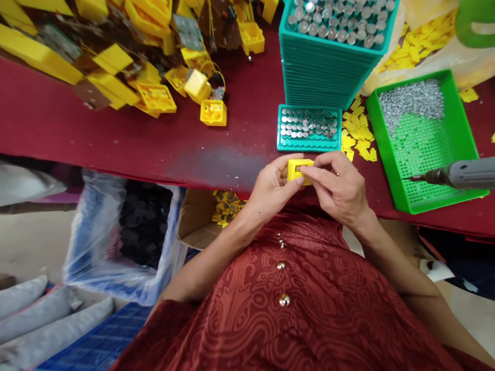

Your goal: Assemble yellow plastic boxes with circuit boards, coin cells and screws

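A small yellow plastic case (291,173) is gripped between the thumb and fingers of my left hand (273,181), just in front of the table's near edge. Its recessed opening faces up. My right hand (340,186) is closed in a pinch, with fingertips touching the case at its opening. A speck of yellow shows by those fingers, but what they hold is too hidden to name. Right beyond my hands lies a teal tray (282,146) with rows of silver button cells (294,127). Small yellow plastic pieces (358,131) are scattered to its right.
Behind stands a tall stack of teal trays (320,74). A green basket (402,198) of screws (415,98) is at right, with an electric screwdriver (464,174) over it. Yellow cases with wires (154,98) pile up at left. Below are a lined blue crate (104,281) and a cardboard box (197,219).
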{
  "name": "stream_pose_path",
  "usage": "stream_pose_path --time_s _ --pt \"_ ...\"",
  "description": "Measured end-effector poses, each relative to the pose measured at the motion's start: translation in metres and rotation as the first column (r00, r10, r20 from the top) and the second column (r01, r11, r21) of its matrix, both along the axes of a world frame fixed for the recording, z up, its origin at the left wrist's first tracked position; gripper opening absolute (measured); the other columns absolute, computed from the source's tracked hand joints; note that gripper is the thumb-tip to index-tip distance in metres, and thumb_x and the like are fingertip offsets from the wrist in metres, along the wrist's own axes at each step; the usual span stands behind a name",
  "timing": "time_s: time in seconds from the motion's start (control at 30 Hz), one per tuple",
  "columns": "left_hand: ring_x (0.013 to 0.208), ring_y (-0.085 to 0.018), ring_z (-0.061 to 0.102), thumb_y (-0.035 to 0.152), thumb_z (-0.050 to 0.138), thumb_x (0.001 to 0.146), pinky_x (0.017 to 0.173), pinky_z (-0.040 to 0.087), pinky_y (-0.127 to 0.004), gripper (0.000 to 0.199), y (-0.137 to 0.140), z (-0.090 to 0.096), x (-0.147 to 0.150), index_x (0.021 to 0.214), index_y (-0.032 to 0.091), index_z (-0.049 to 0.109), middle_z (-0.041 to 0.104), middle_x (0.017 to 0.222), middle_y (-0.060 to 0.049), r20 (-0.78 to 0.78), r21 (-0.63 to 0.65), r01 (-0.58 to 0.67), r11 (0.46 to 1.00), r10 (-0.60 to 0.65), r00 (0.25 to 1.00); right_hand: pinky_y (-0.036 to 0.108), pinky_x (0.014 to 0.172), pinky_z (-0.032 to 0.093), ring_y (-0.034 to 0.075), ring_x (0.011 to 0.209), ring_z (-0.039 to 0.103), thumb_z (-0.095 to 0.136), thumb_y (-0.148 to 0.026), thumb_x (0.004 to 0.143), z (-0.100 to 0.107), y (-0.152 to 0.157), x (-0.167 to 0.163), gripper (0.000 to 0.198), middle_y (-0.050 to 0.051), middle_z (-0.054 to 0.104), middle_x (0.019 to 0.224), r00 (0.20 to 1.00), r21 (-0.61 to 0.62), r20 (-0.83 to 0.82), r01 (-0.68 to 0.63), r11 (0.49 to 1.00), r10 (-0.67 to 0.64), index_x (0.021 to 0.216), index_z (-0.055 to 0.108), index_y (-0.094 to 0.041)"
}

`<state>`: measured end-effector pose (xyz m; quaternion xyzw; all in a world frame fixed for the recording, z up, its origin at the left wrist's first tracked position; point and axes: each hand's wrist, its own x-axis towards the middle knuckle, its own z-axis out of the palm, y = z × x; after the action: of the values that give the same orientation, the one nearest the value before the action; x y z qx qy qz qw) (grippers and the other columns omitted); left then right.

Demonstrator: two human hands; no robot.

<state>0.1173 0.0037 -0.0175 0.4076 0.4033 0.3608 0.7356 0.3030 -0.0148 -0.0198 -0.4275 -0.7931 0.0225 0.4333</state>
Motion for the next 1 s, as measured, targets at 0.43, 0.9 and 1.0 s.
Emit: stream_pose_path --time_s 0.43,0.9,1.0 --pt "0.098 -0.018 0.081 0.021 0.089 0.081 0.079 0.067 -0.023 0.052 0.007 0.011 0.001 0.129 0.017 0.068 0.082 0.117 -0.007 0.123 -0.215 0.015 0.977 0.012 0.992 0.029 0.079 0.061 0.014 0.091 0.072 0.067 -0.013 0.099 0.007 -0.002 0.006 0.009 0.002 0.075 0.095 0.974 -0.137 -0.166 0.131 0.982 -0.153 0.101 0.072 -0.02" --pt "0.091 -0.021 0.083 0.02 0.07 0.097 0.073 0.066 -0.022 0.022 0.015 0.026 0.005 0.116 0.008 0.074 0.083 0.11 -0.015 0.277 -0.422 0.058 0.905 0.067 0.958 0.032 0.086 0.065 0.016 0.099 0.076 0.067 -0.016 0.1 0.007 -0.011 0.007 0.015 0.004 0.078 0.104 0.968 -0.17 -0.169 0.156 0.973 -0.185 0.112 0.076 -0.021" --pt "0.075 -0.016 0.08 0.015 0.056 0.103 0.061 0.061 -0.018 0.025 0.018 0.035 0.01 0.118 0.005 0.073 0.082 0.095 -0.012 0.272 -0.546 0.017 0.838 0.159 0.949 0.033 0.089 0.065 0.017 0.101 0.076 0.068 -0.016 0.099 0.008 -0.016 0.008 0.016 0.005 0.079 0.106 0.966 -0.178 -0.169 0.163 0.97 -0.193 0.113 0.075 -0.02"
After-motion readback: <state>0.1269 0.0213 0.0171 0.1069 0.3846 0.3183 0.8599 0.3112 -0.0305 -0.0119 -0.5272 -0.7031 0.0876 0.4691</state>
